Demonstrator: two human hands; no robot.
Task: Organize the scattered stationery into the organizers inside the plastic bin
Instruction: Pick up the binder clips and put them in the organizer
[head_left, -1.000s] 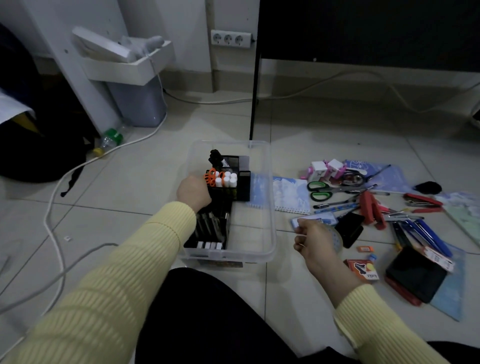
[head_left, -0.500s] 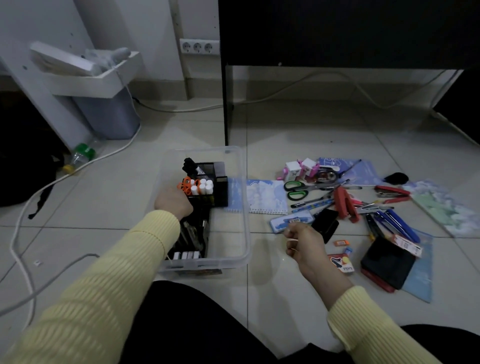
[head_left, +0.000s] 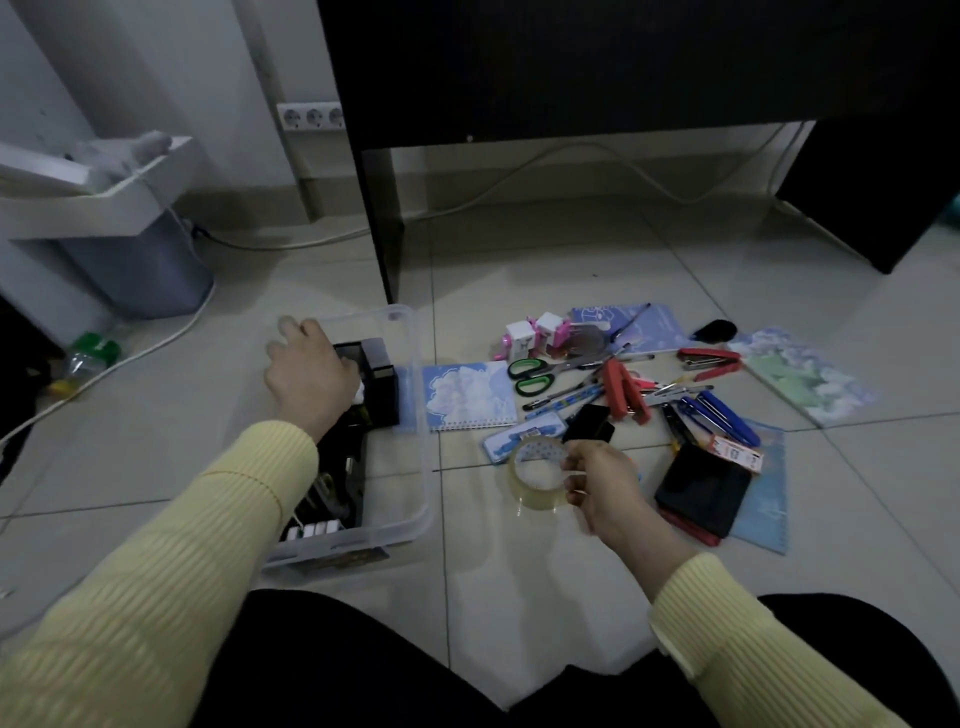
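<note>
Meanwhile, the right hand (head_left: 602, 488) pinched a clear tape roll (head_left: 537, 478) at three o'clock of the plastic bin (head_left: 423, 499); the left hand (head_left: 306, 374) covered the black organizer (head_left: 382, 384), grip unclear.

bin (head_left: 422, 483): clear plastic | tape roll (head_left: 535, 500): glossy (transparent) | floor (head_left: 519, 597): smooth tile

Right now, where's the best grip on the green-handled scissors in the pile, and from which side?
Probably the green handle loops of the scissors, taken from above on the left, the cloud notebook's side. The loops lie flat at the edge of the pile with nothing over them. The blades point right into the clutter, so they look harder to reach.
</note>
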